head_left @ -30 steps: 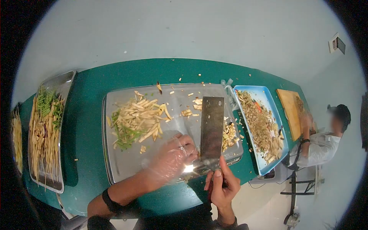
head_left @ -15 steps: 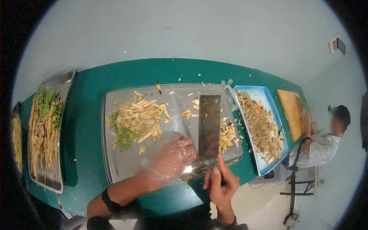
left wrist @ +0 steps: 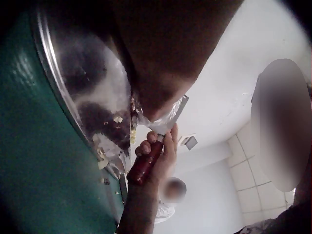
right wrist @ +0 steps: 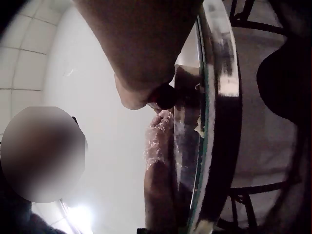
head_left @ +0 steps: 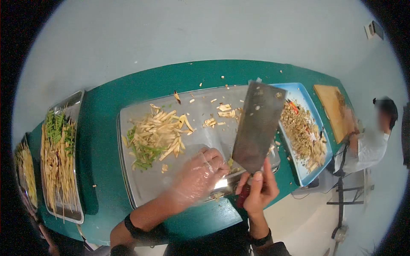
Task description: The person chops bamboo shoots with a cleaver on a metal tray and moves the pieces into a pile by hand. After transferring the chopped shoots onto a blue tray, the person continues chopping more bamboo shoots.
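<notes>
A wide cleaver [head_left: 259, 126] with a dark red handle [left wrist: 141, 168] is in my right hand [head_left: 261, 192], its fingers wrapped around the handle and base of the blade. The blade leans right above the metal tray [head_left: 147, 183]. Just left of it, my left hand [head_left: 200, 173], in a clear plastic glove, rests on the tray with its fingers curled over a small yellowish vegetable piece [head_left: 230, 163] at the fingertips. Pale vegetable strips [head_left: 164, 132] and green cut pieces [head_left: 145, 155] lie heaped on the tray's left. Chopped bits [head_left: 226, 112] are scattered behind the blade.
A blue tray [head_left: 299, 181] of chopped food stands on the right, then a wooden board [head_left: 324, 102] where another person [head_left: 371, 147] works. At left, a metal tray [head_left: 79, 209] holds long strips and greens. Crumbs dot the green table [head_left: 102, 128].
The cleaver has swung right and tilted, now covering the chopped pile and part of the blue tray. My left hand keeps its place by the tray's near edge. The head view has turned slightly.
</notes>
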Action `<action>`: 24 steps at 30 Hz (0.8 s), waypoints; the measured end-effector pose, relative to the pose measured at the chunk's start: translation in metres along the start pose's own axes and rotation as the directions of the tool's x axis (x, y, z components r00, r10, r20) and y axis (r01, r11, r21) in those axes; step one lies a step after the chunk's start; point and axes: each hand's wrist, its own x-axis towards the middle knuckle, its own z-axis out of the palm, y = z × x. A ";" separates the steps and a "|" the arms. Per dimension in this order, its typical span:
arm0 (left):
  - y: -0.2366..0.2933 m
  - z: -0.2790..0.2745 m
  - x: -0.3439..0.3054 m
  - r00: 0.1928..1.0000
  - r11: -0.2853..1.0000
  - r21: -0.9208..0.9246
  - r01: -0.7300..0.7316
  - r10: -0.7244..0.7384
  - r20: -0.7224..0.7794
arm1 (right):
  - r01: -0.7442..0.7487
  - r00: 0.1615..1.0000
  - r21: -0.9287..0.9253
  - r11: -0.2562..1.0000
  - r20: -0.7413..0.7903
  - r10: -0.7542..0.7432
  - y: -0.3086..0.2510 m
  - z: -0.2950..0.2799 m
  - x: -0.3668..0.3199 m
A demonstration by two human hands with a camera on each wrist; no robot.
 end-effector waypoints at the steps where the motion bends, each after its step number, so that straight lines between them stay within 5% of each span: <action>1: 0.002 0.001 0.000 0.993 0.990 -0.077 0.114 -0.114 0.001 | -0.033 0.998 0.106 0.994 -0.052 0.039 -0.001 -0.003 0.002; 2: 0.004 0.002 0.002 0.975 0.963 -0.149 0.223 -0.224 0.010 | -0.029 0.997 0.156 0.987 -0.065 0.039 0.003 -0.008 0.005; 3: 0.005 0.001 0.003 0.977 0.967 -0.142 0.212 -0.211 0.026 | -0.024 0.995 0.162 0.986 -0.087 0.039 0.004 -0.015 0.005; 5: 0.006 -0.002 0.007 0.969 0.966 -0.089 0.242 -0.236 0.074 | -0.130 0.978 0.456 0.881 -0.089 0.190 0.008 -0.028 0.004; 9: 0.013 0.001 0.009 0.959 0.950 -0.135 0.283 -0.277 0.060 | -0.166 0.945 0.594 0.787 -0.132 0.300 0.015 -0.047 -0.006; 12: 0.019 0.000 0.010 0.929 0.909 -0.198 0.366 -0.347 0.125 | -0.191 0.929 0.664 0.723 -0.116 0.352 0.019 -0.054 -0.010; 15: 0.008 0.007 0.014 0.977 0.988 -0.016 0.152 -0.148 0.154 | -0.185 0.935 0.697 0.692 -0.092 0.343 0.017 -0.054 -0.003; 21: 0.015 0.033 0.030 0.977 0.980 -0.041 0.197 -0.193 0.093 | -0.245 0.914 0.751 0.614 -0.033 0.404 0.016 -0.058 -0.003; 24: 0.021 0.041 0.044 0.948 0.927 -0.199 0.317 -0.308 0.074 | -0.227 0.917 0.819 0.527 -0.002 0.399 0.017 -0.062 0.000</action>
